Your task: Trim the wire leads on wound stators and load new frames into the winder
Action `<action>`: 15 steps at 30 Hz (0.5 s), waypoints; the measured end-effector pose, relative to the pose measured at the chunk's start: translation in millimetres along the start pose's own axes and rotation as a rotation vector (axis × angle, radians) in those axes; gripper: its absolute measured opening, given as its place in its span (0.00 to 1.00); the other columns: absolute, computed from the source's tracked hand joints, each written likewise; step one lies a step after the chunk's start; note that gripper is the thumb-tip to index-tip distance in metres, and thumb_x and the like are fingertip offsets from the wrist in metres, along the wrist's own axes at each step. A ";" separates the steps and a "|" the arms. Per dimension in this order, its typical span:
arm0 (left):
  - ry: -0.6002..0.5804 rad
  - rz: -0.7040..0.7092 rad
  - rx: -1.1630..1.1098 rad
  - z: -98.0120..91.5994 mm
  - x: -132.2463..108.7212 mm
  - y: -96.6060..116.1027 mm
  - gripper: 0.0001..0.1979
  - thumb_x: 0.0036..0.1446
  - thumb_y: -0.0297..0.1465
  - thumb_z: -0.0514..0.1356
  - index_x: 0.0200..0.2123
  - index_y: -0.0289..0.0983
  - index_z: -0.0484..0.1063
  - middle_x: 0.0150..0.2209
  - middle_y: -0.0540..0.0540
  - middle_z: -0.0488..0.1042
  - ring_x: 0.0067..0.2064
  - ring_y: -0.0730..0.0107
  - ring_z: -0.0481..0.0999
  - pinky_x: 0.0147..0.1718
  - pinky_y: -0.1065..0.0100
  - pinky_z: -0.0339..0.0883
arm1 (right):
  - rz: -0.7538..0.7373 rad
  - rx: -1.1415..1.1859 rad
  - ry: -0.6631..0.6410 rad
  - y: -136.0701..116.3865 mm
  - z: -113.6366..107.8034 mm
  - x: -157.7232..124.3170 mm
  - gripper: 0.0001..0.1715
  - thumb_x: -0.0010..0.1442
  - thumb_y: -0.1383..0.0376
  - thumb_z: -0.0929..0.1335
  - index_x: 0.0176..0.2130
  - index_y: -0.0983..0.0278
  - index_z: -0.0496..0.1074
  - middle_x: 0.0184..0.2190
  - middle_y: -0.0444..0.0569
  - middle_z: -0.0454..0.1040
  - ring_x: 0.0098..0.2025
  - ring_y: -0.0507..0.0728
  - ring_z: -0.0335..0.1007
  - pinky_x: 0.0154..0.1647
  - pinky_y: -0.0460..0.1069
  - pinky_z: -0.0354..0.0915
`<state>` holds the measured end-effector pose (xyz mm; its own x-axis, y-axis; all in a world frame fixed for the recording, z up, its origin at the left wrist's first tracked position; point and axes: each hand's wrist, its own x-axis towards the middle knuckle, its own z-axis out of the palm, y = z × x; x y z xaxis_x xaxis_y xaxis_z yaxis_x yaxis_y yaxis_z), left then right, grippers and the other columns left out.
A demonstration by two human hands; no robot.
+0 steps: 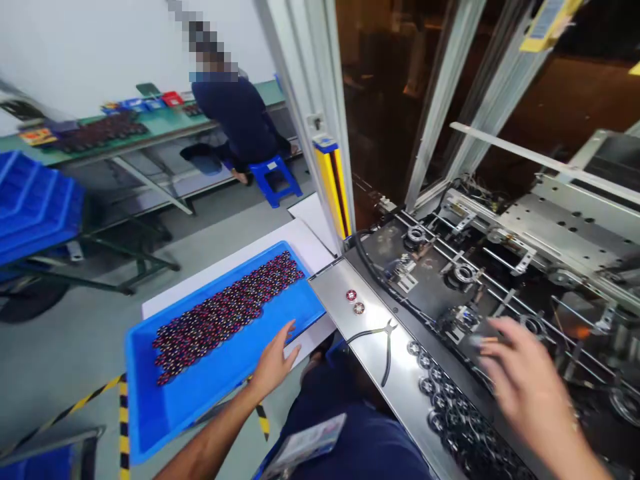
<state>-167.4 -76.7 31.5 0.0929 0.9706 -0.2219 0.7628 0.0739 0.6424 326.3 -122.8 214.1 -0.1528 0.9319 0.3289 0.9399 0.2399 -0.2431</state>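
My left hand (274,357) hovers by the near edge of a blue tray (295,313), thumb and fingers apart, holding nothing. In that tray lies a band of many small round dark parts (225,310) with red and light spots. Over the machine's black bed is my right hand (525,380), blurred by motion, its fingers bent together around a small greyish thing that I cannot make out. Between the hands, a metal ledge (373,337) carries a pair of cutting pliers (387,340), two small red-and-silver round parts (355,302) and rows of black round parts (445,400).
The machine (475,280) has rods, ring-shaped holders and cables at right. A metal post (305,80) with a yellow bar (333,190) rises ahead. A person (235,117) sits on a blue stool (275,179) at a green bench (160,133). Stacked blue trays (37,207) stand left.
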 end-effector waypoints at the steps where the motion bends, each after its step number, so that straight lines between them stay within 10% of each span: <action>1: 0.004 0.004 -0.016 2.8 -5.8 -3.8 0.29 0.60 0.37 0.55 0.63 0.36 0.57 0.57 0.36 0.73 0.55 0.54 0.75 0.54 0.51 0.71 | -0.059 0.037 -0.002 -48.6 32.9 17.2 0.11 0.64 0.65 0.63 0.42 0.65 0.73 0.57 0.64 0.68 0.63 0.63 0.63 0.56 0.63 0.69; 4: -0.012 0.054 -0.082 7.4 -8.4 -18.0 0.27 0.61 0.36 0.55 0.63 0.36 0.59 0.58 0.35 0.71 0.58 0.54 0.74 0.57 0.50 0.69 | -0.160 0.037 -0.114 -157.9 142.9 53.3 0.13 0.64 0.70 0.61 0.39 0.64 0.74 0.59 0.57 0.68 0.67 0.63 0.57 0.55 0.60 0.72; 8: -0.117 0.087 -0.192 -7.1 8.9 -59.3 0.26 0.62 0.35 0.54 0.63 0.39 0.59 0.59 0.37 0.71 0.55 0.56 0.76 0.52 0.53 0.73 | -0.056 -0.033 -0.301 -205.9 259.1 81.9 0.16 0.62 0.75 0.60 0.43 0.69 0.74 0.61 0.62 0.66 0.71 0.70 0.48 0.61 0.66 0.66; 11: -0.200 0.074 -0.247 -28.6 26.7 -106.8 0.27 0.61 0.37 0.56 0.62 0.39 0.60 0.56 0.38 0.74 0.52 0.55 0.78 0.49 0.55 0.76 | 0.148 -0.125 -0.287 -215.5 288.5 91.5 0.17 0.61 0.76 0.60 0.47 0.71 0.73 0.61 0.65 0.65 0.70 0.71 0.49 0.63 0.68 0.64; 15: -0.281 0.019 -0.263 -51.3 36.9 -164.9 0.28 0.59 0.41 0.56 0.61 0.43 0.61 0.54 0.39 0.76 0.50 0.51 0.79 0.48 0.51 0.77 | 0.294 -0.204 -0.105 -244.8 261.9 78.0 0.18 0.63 0.71 0.64 0.53 0.68 0.68 0.62 0.64 0.64 0.70 0.69 0.50 0.61 0.68 0.66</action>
<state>-322.6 -41.3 -45.1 0.3052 0.8746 -0.3768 0.5724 0.1478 0.8066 4.3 -37.6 60.3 0.1123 0.9784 0.1737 0.9882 -0.0915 -0.1231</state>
